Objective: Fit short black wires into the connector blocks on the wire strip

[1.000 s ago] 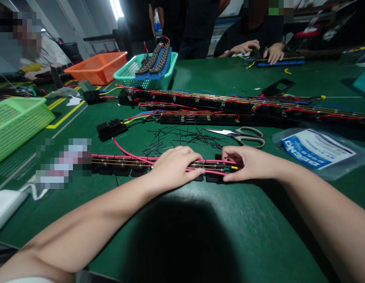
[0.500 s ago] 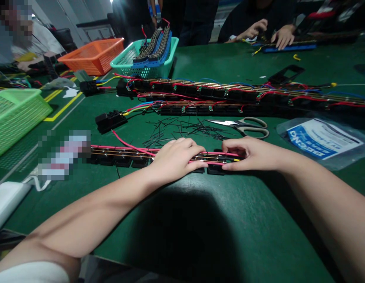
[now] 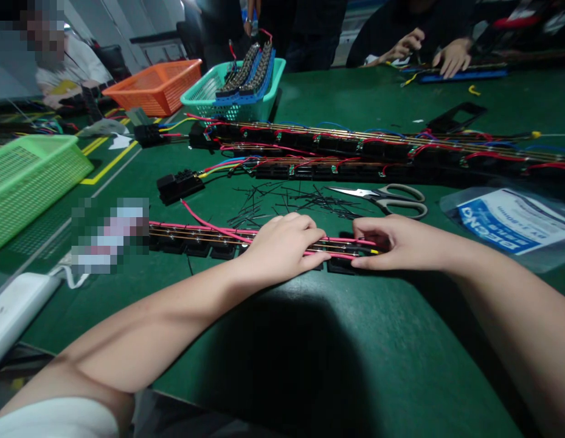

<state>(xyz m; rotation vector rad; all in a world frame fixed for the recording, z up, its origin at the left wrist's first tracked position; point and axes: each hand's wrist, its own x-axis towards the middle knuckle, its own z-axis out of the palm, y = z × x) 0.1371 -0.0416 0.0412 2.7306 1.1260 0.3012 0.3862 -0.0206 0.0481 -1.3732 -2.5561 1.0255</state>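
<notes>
A long black strip of linked blocks [image 3: 197, 244], with brass-coloured rods and red wires along its top, lies across the table in front of me. My left hand [image 3: 286, 245] is laid over its middle, fingers curled across the far edge and thumb on the near side. Around the strip's right end, my right hand [image 3: 396, 243] has its thumb and fingers on opposite sides; a short yellow piece shows by the palm. One red wire [image 3: 197, 213] sticks up loose left of my left hand. Both palms hide parts of the strip.
Scissors [image 3: 382, 196] and scattered black cable ties [image 3: 291, 199] lie beyond my hands. More wired strips [image 3: 318, 140] stretch across behind them. Green [image 3: 36, 176], orange [image 3: 157, 85] and teal [image 3: 236, 109] baskets stand left and back. A plastic bag [image 3: 514, 222] lies right. A co-worker's hands [image 3: 453, 58] handle a strip opposite.
The view has turned slightly left, so everything sits a little further right in the picture. Both my hands keep their places on the strip.
</notes>
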